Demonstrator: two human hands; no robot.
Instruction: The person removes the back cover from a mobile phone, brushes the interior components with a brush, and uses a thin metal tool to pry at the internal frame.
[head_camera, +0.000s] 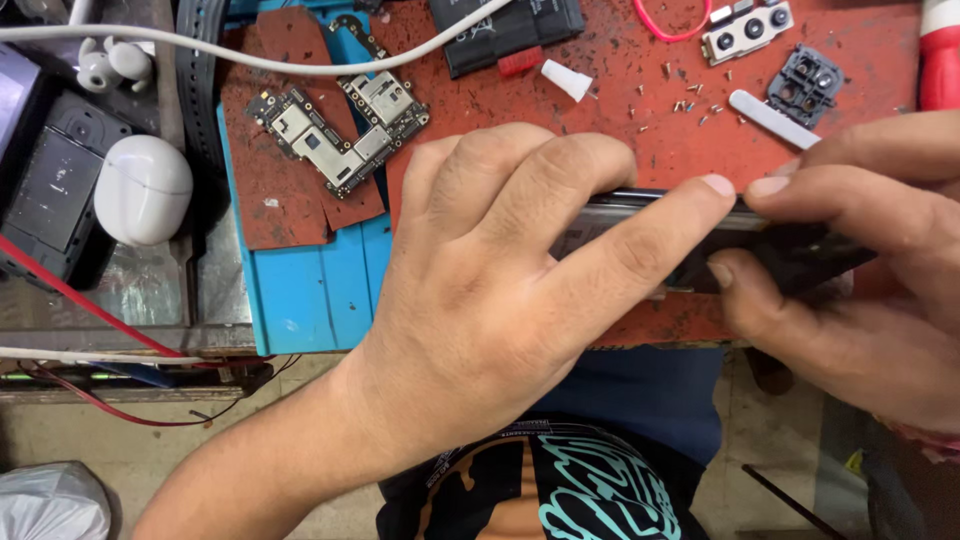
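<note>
Both my hands grip a dark, opened phone body (790, 250) held on edge above the red work mat (860, 60). My left hand (500, 290) wraps over its left half, fingers curled on the top edge, index finger stretched along it. My right hand (870, 270) pinches the right end between thumb and fingers. Most of the phone is hidden behind my fingers.
Two circuit boards (340, 125) lie on the blue mat (310, 290). A camera module (747, 30), black camera frame (805, 85), white pry tool (772, 118), several tiny screws (690, 100), a battery (505, 30), a white cable (250, 60) and a white earbud case (145, 188) surround them.
</note>
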